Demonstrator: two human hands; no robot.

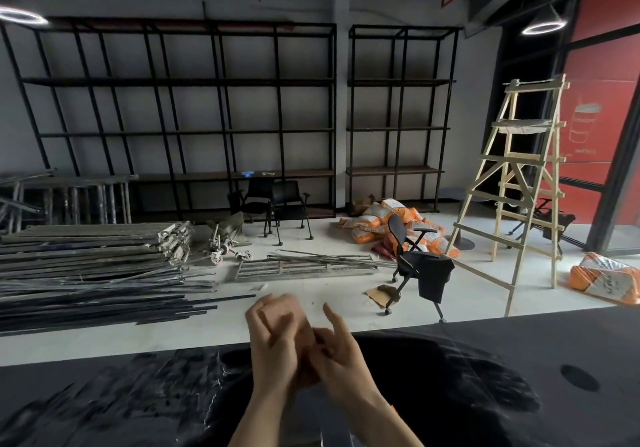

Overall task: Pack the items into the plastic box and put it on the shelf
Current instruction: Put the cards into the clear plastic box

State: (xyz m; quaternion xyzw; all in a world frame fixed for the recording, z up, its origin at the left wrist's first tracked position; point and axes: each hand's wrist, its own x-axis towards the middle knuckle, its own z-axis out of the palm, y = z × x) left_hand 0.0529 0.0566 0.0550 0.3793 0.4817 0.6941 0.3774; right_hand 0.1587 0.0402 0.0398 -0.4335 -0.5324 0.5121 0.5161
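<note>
My left hand (273, 335) and my right hand (337, 346) are raised together in front of me above a glossy black table (485, 360). The two hands touch each other, with the fingers loosely spread, and I see nothing held in either. Tall black metal shelves (194, 107) stand empty against the far wall. A second black shelf unit (398, 114) stands to their right. No plastic box and no items for packing show in this view.
Metal bars and frames (90, 266) lie piled on the floor at left. Two black chairs (277, 204) stand by the shelves and another chair (419, 263) nearer right. A wooden ladder (519, 183) and orange sacks (388, 224) are at right.
</note>
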